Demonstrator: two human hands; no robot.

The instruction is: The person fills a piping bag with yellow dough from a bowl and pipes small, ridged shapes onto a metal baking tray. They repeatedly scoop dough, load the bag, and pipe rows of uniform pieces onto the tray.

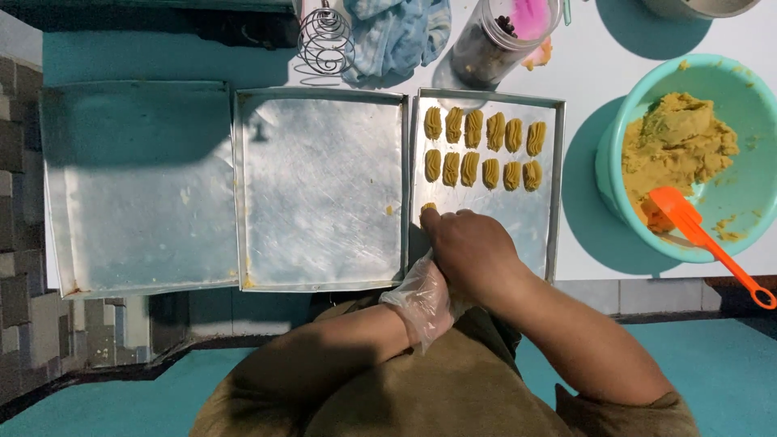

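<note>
White counter: right hand (469, 247) bent over tray (553, 194), piping dough (429, 208).

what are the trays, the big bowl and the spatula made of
Trays: thin bare metal, probably aluminium; dull silver sheen, scuffed, folded rims.
Bowl: likely plastic; even turquoise colour, smooth soft gloss.
Spatula: bright orange, probably plastic or silicone; the look leaves it open.
</note>
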